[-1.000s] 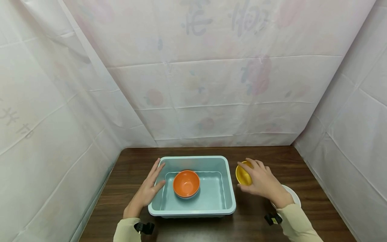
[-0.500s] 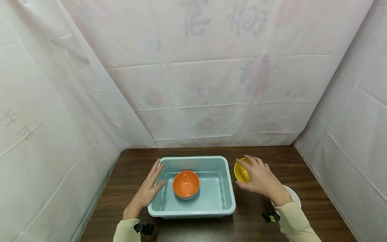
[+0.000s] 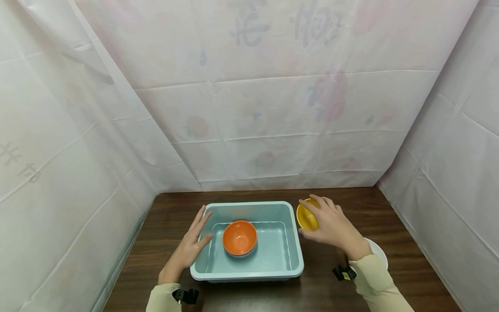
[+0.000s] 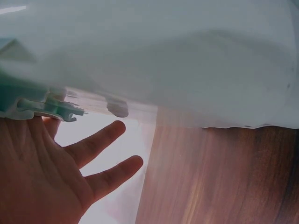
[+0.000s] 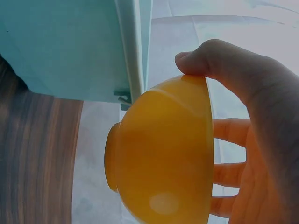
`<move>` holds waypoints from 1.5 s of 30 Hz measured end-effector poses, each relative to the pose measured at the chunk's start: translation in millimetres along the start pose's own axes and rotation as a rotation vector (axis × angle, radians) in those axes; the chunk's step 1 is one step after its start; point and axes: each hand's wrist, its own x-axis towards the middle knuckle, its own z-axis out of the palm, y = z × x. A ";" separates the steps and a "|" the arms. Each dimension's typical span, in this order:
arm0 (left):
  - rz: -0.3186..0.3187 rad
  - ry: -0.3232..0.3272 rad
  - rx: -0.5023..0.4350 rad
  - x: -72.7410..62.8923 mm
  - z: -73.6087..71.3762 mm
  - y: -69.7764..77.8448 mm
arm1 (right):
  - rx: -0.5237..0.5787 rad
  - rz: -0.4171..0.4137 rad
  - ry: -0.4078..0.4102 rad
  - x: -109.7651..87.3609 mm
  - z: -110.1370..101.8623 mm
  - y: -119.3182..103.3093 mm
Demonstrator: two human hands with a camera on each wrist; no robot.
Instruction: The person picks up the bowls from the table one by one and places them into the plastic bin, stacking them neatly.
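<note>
In my right hand (image 3: 329, 225) I hold a yellow bowl (image 5: 163, 154) by its rim, thumb on one side and fingers across the other. It hangs just right of a pale blue plastic basin (image 3: 273, 274), and the right wrist view shows it off the table. Inside the basin an orange bowl (image 3: 239, 237) sits stacked on a bowl with a pale edge. My left hand (image 3: 189, 247) rests against the basin's left rim, its fingers spread and straight; the left wrist view shows the palm side touching that rim.
A white dish (image 3: 377, 252) stands on the dark wooden table (image 3: 409, 268) at the right, partly hidden beneath my right forearm. White printed cloth (image 3: 273, 130) hangs behind the table and along both sides.
My right hand has moved up and to the left with the yellow bowl, closer to the basin's right rim. My left hand and the basin have stayed in place.
</note>
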 end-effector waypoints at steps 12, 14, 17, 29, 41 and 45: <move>0.008 0.007 0.008 -0.3 0.6 0.2 | -0.005 -0.015 0.000 8.7 -3.9 -5.1; 0.006 0.007 0.010 -0.3 0.7 -0.1 | -0.009 -0.019 -0.003 10.5 -4.9 -6.4; 0.007 0.005 0.008 -0.3 0.8 -0.5 | -0.008 -0.026 -0.008 12.7 -6.9 -8.8; 0.010 0.003 0.007 0.1 0.1 -0.6 | 0.013 -0.067 -0.011 23.5 -11.4 -23.1; 0.008 0.006 0.004 1.3 2.1 -5.2 | 0.012 -0.111 -0.008 34.9 -9.8 -35.6; 0.000 0.005 -0.001 0.9 2.4 -5.1 | 0.014 -0.118 -0.019 36.9 -8.9 -39.5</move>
